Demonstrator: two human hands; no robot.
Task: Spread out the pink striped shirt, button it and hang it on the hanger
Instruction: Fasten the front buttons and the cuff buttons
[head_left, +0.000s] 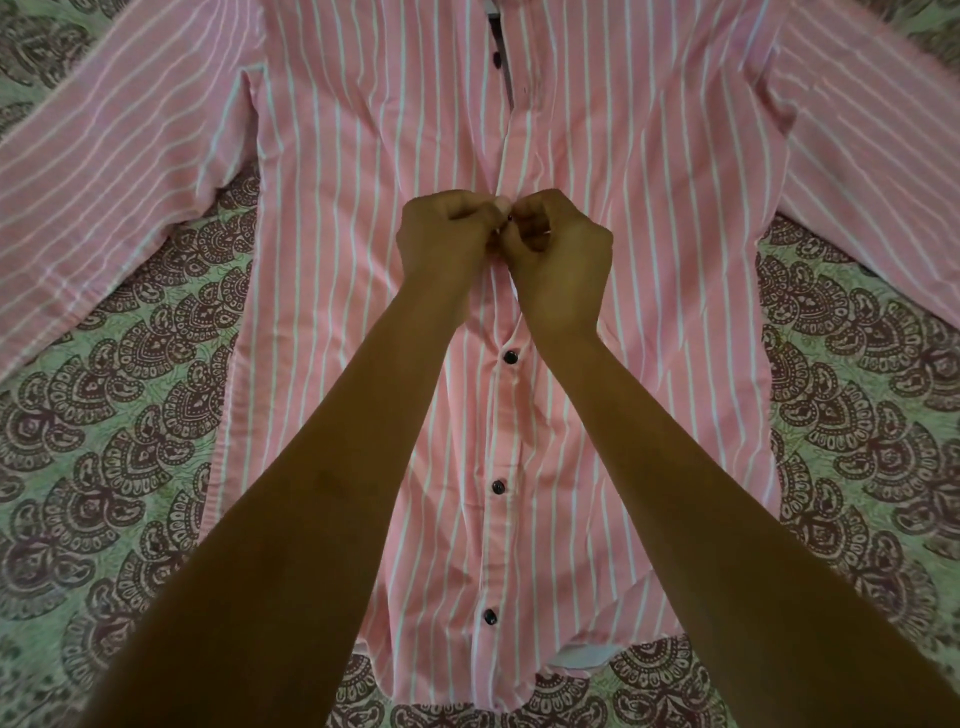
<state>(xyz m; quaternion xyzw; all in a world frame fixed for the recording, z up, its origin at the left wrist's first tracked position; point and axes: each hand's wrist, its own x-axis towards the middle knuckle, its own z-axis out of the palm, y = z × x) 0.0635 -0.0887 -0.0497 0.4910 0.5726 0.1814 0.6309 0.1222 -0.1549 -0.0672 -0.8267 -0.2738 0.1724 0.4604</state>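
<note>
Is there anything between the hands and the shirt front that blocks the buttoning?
Nothing visible. The left hand and right hand pinch the shirt front at its middle, with no gap. Only the sheet lies under it.

Pink shirt w/ white stripes, dark buttons; pale green bedsheet w/ maroon paisley.

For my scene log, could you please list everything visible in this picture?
shirt: one, pink with white stripes, spread front up, sleeves out to both sides
lower buttons: three, dark, fastened, down the lower front
upper button: one clearly seen, dark, near the top where the front gapes
bedsheet: one, pale green with maroon paisley, under the shirt
left hand: one, pinches the shirt's front edge at mid-chest
right hand: one, pinches the same spot, touching the left hand
</note>
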